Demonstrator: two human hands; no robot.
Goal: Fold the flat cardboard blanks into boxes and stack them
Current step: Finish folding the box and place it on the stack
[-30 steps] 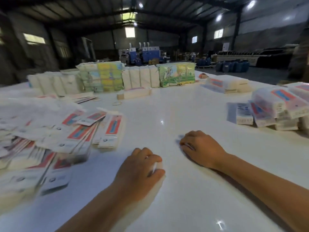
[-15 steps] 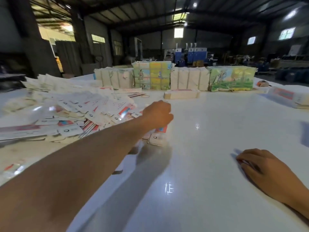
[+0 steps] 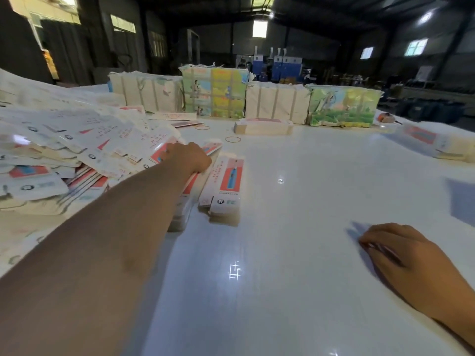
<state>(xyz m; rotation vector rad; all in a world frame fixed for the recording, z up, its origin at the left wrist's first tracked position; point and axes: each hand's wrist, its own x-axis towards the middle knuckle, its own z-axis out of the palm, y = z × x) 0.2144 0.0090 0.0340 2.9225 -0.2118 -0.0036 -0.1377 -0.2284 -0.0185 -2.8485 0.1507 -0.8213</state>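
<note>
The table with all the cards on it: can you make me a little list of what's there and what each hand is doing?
table: white and shiny
blanks pile: loose flat printed blanks spread on the left
small blank stack: neat stack beside the pile
left hand: reaching out, resting on blanks at the pile's edge; grip cannot be told
right hand: fingers loosely curled, resting on the table, holding nothing
rubber bands: two lying loose on the table, farther back
bundles: wrapped packs in a row at the far side
</note>
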